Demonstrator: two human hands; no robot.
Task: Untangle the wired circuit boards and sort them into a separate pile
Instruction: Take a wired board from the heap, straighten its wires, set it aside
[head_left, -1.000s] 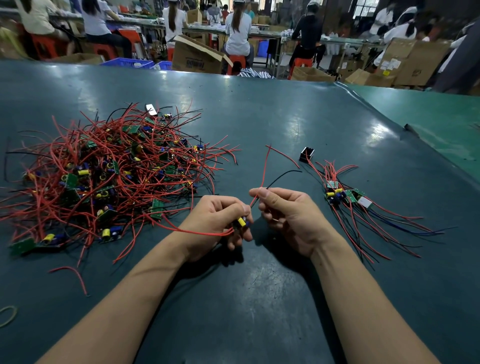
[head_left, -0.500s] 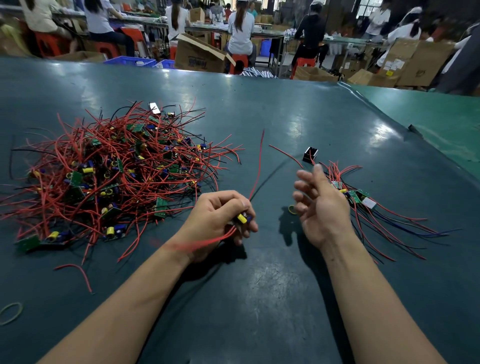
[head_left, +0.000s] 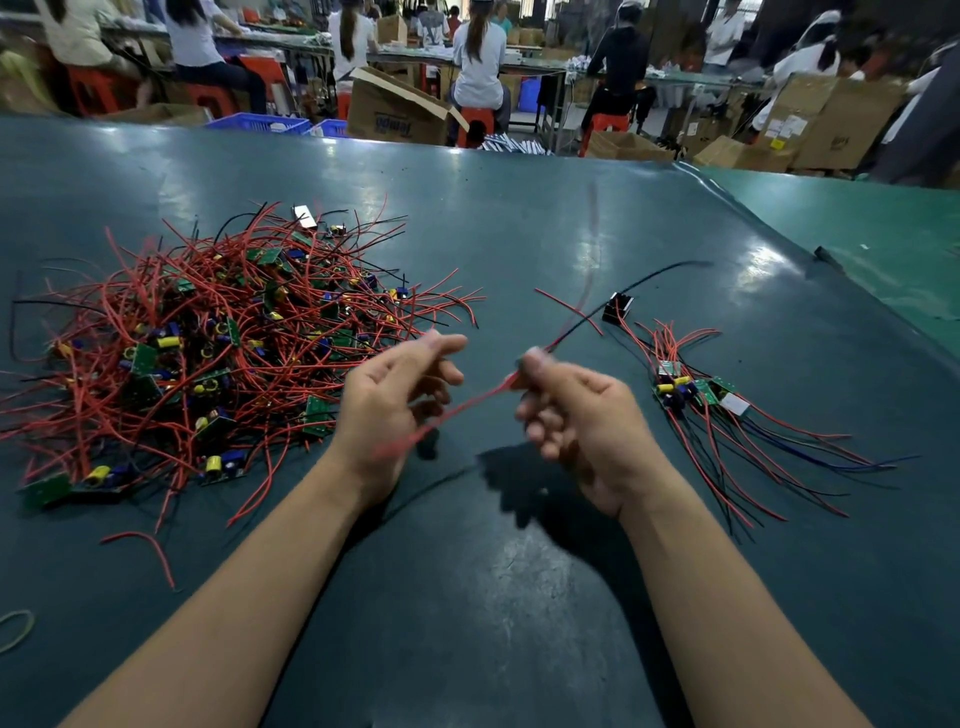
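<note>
A big tangled pile of wired circuit boards (head_left: 218, 353), red and black wires with green boards and yellow parts, lies left of centre. A small sorted pile (head_left: 696, 389) lies to the right, its wires fanned toward me. My right hand (head_left: 582, 421) pinches one wired board between thumb and fingers above the table; the board itself is mostly hidden. Its blurred red wire (head_left: 467, 405) trails down-left across my left hand (head_left: 389, 405), and a black wire rises up-right. My left hand hovers beside the big pile with loosened fingers and grips nothing that I can see.
A small black component (head_left: 617, 307) sits just beyond the sorted pile. A loose red wire (head_left: 150, 545) and a rubber band (head_left: 15, 629) lie at the near left. The dark green table (head_left: 519, 597) meets a lighter mat (head_left: 883, 249) at the right. Seated workers and cardboard boxes (head_left: 395, 111) are behind.
The wired board has passed from my left hand to my right. My right hand, open half a second ago, now pinches it. My left hand has let go and risen slightly.
</note>
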